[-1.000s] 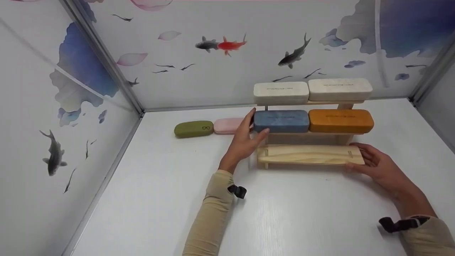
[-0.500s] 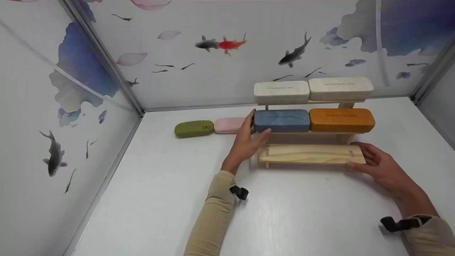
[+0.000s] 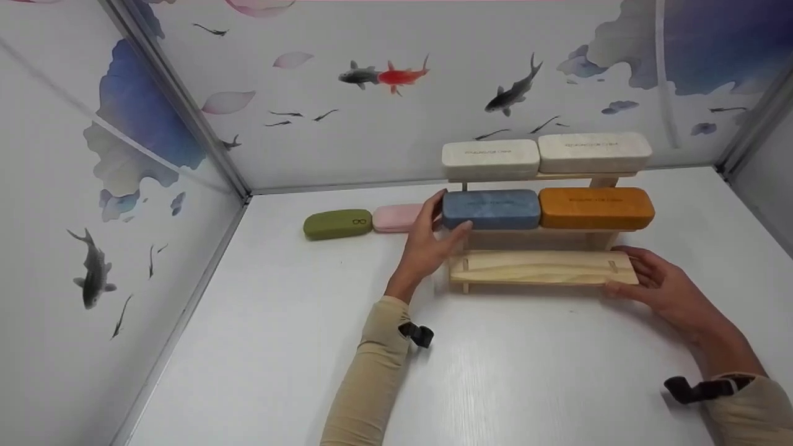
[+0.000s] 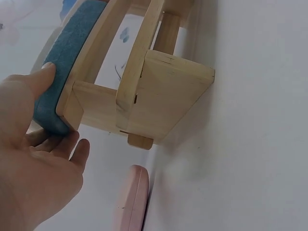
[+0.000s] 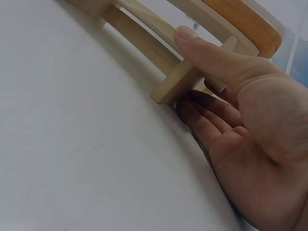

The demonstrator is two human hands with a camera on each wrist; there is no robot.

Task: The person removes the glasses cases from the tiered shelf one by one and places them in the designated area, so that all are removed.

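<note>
A wooden three-tier rack [image 3: 533,269] stands on the table. On its middle shelf sit a blue glasses case [image 3: 490,210] at left and an orange glasses case [image 3: 596,209] at right. My left hand [image 3: 427,248] grips the left end of the blue case, thumb on the front; in the left wrist view the fingers [image 4: 67,144] curl behind that end. With my right hand [image 3: 672,294] I hold the right end of the bare lowest shelf. The right wrist view has the thumb [image 5: 207,50] on its front and the other fingers behind the rack's side leg [image 5: 175,84].
Two white glasses cases [image 3: 490,159] lie side by side on the top shelf. Left of the rack, a pink glasses case [image 3: 396,219], partly behind my left hand, and a green glasses case [image 3: 337,225] lie on the white table [image 3: 297,322]. Printed walls [image 3: 322,142] border the table.
</note>
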